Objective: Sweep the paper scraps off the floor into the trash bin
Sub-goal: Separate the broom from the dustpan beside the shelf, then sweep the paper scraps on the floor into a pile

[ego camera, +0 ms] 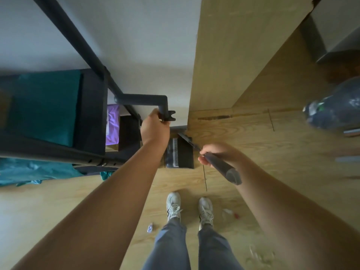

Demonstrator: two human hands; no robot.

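Left hand (154, 127): closed around the end of a dark handle (163, 108) that stands up just ahead of me, beside the bed frame (91, 114).
Right hand (216, 154): clamped on a grey broom handle (222, 166); its capped end points back toward me, its thin shaft runs down and forward.
Hands: apart, each gripping its own handle.
Dustpan (180, 152): dark, on the floor (272, 152) between my 2 hands, against the base of the white wall (136, 45); a row of pale comb teeth shows along one side. I cannot tell which handle joins it.
Scraps: 1 small bluish piece (150, 228) left of my left shoe, 1 white-and-red bit (230, 213) right of my right shoe, and blurred pale pieces (259, 256) near the bottom edge. All lie on the floor, well apart from the dustpan.
Shoes (173, 205): 2 white trainers, side by side, toes toward the dustpan.
Bin (335, 106): a blurred shape with a shiny liner at the right edge; I cannot tell more.
Bed: teal cover (46, 106) on the left.
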